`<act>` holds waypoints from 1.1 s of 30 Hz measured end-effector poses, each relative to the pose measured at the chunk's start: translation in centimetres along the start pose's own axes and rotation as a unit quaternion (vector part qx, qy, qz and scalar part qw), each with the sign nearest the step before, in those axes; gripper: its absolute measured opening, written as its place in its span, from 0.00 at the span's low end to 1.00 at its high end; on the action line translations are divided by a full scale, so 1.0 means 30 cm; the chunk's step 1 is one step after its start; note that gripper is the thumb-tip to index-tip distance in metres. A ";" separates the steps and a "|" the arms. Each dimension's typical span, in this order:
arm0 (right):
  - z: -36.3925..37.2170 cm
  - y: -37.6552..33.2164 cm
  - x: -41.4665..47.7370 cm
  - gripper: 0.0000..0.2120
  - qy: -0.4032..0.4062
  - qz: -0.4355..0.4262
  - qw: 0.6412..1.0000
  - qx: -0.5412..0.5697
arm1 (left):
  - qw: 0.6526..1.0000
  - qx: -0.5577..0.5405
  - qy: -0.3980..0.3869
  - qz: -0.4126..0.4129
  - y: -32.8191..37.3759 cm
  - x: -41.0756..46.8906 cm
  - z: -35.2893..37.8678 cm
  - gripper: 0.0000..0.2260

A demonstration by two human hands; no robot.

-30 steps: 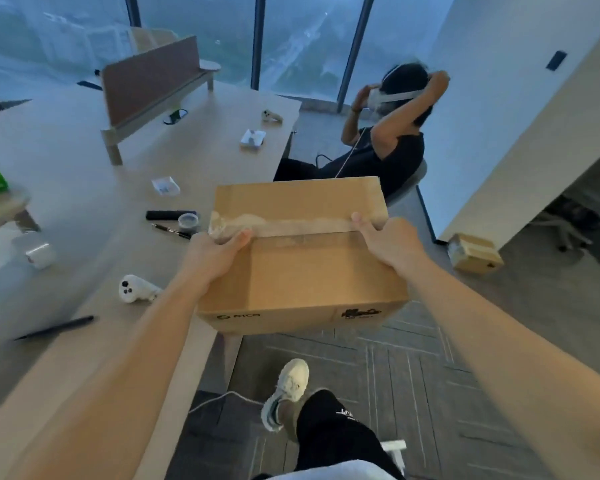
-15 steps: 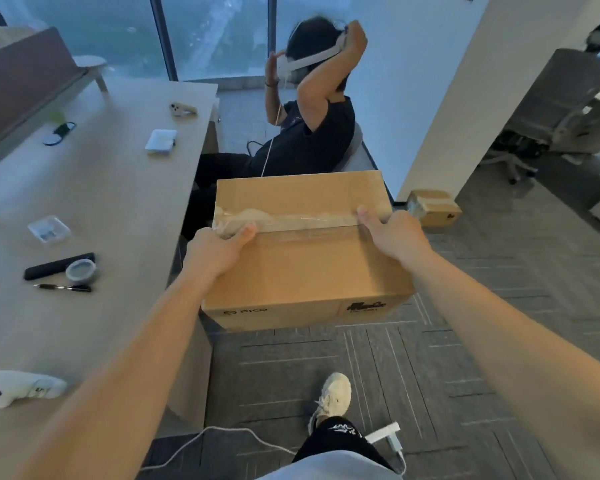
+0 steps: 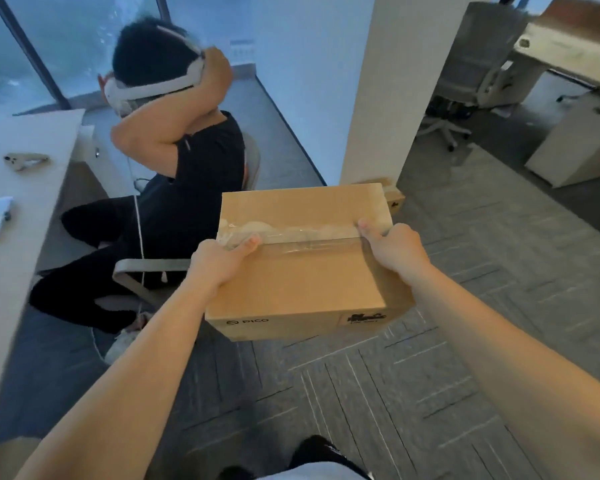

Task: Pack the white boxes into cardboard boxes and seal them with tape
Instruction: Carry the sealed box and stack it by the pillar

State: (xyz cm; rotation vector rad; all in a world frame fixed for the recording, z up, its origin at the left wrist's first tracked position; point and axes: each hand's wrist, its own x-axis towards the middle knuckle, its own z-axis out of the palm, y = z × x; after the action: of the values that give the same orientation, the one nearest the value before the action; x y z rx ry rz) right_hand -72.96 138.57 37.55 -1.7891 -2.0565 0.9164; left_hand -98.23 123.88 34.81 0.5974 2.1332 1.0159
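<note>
I hold a closed cardboard box (image 3: 302, 278) in the air over the carpet, centre of the head view. A strip of clear tape (image 3: 291, 233) runs across its top seam. My left hand (image 3: 219, 261) grips the box's left side, thumb on the tape's crumpled end. My right hand (image 3: 395, 247) grips the right side, thumb resting on the tape. A second, smaller cardboard box (image 3: 394, 197) sits on the floor behind it, by the pillar. No white boxes show.
A person wearing a headset (image 3: 174, 157) sits on a chair just left of the box. The wooden table (image 3: 18, 188) lies at the far left. A white pillar (image 3: 388, 88) rises behind; an office chair (image 3: 465, 81) and desks stand at the right.
The box has swung with my view to the right, away from the table and out over the carpet. Both hands keep the same grip.
</note>
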 end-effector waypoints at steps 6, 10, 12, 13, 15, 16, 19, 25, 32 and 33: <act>-0.205 0.146 0.246 0.31 0.051 0.064 0.996 0.037 | 0.997 -0.016 -0.073 0.021 0.300 0.224 0.288 0.31; -0.305 0.217 0.416 0.31 0.071 0.115 0.990 0.032 | 0.991 -0.005 -0.124 0.043 0.451 0.383 0.490 0.20; -0.349 0.245 0.497 0.31 0.088 0.140 0.986 0.025 | 0.988 0.000 -0.143 0.051 0.527 0.463 0.577 0.26; -0.373 0.255 0.536 0.31 0.096 0.153 0.983 0.021 | 0.987 0.004 -0.152 0.054 0.567 0.502 0.620 0.27; -0.423 0.277 0.611 0.32 0.110 0.173 0.979 0.015 | 0.982 0.015 -0.174 0.064 0.644 0.572 0.705 0.30; -0.448 0.289 0.645 0.32 0.117 0.181 0.976 0.012 | 0.980 0.023 -0.184 0.071 0.683 0.598 0.744 0.30; -0.527 0.352 0.754 0.32 0.135 0.199 0.971 0.014 | 0.974 0.041 -0.210 0.073 0.788 0.677 0.876 0.38; -0.703 0.572 0.986 0.29 0.147 0.239 0.960 0.021 | 0.966 0.081 -0.228 0.089 0.984 0.755 1.202 0.36; -0.970 0.889 1.326 0.29 0.145 0.227 0.963 0.029 | 0.971 0.089 -0.199 0.101 1.228 0.786 1.672 0.36; -1.015 0.925 1.373 0.30 0.142 0.225 0.964 0.024 | 0.972 0.092 -0.193 0.098 1.261 0.791 1.732 0.36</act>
State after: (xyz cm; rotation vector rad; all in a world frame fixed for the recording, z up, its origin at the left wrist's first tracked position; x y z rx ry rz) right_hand -41.86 187.80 35.58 -2.2563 -1.4698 0.7482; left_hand -70.90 186.64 32.28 1.0236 1.8561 0.7319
